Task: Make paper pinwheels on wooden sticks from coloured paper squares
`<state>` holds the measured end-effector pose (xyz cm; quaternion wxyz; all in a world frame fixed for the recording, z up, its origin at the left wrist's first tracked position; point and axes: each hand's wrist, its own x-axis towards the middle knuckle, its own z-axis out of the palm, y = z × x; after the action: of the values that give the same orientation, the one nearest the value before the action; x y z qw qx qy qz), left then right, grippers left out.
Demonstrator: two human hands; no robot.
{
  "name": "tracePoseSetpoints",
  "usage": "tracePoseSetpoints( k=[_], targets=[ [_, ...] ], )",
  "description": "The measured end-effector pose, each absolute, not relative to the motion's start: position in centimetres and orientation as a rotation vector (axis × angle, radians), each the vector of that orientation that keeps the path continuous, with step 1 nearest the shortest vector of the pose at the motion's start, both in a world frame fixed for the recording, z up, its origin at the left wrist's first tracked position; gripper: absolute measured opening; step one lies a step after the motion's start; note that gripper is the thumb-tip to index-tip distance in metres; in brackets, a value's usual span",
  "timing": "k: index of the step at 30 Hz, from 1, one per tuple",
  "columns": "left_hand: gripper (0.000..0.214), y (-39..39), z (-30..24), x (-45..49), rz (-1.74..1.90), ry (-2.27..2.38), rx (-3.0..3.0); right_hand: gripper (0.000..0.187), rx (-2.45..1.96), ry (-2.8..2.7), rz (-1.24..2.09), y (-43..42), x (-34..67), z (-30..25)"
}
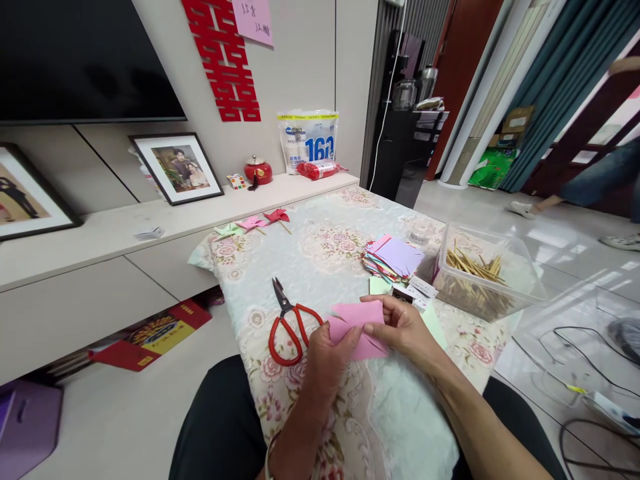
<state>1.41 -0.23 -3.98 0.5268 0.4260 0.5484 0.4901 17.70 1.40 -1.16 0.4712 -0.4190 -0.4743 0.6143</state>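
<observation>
A pink paper square with slits cut in from its corners is held above the near part of the table. My left hand pinches its left side, thumb on top. At the right side, my right hand grips the same paper between thumb and fingers. Red-handled scissors lie to the left, blades partly apart and pointing away. Beyond my right hand are a stack of coloured paper squares and small white cards. Paper pinwheels on sticks, among them a red pinwheel, lie at the far left corner.
A clear plastic box of thin wooden sticks stands at the table's right, near a roll of clear tape. Behind the flowered tablecloth, a low cabinet carries frames, a red jar and a bag. Another person's legs show far right.
</observation>
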Motion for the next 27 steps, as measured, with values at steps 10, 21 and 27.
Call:
tracePoseSetpoints(
  k=[10,21,27],
  targets=[
    [0.033,-0.5,-3.0,1.7,1.230,1.189,0.959,0.049,-1.068,-1.173,1.467,1.6,17.9,-1.4],
    [0.041,-0.1,-4.4,1.6,1.271,1.117,0.791,0.073,-1.024,-1.148,1.638,1.3,17.6,-0.7],
    [0.033,-0.5,-3.0,2.2,1.304,0.954,0.632,0.072,-1.055,-1.099,1.542,1.6,17.7,-0.9]
  ],
)
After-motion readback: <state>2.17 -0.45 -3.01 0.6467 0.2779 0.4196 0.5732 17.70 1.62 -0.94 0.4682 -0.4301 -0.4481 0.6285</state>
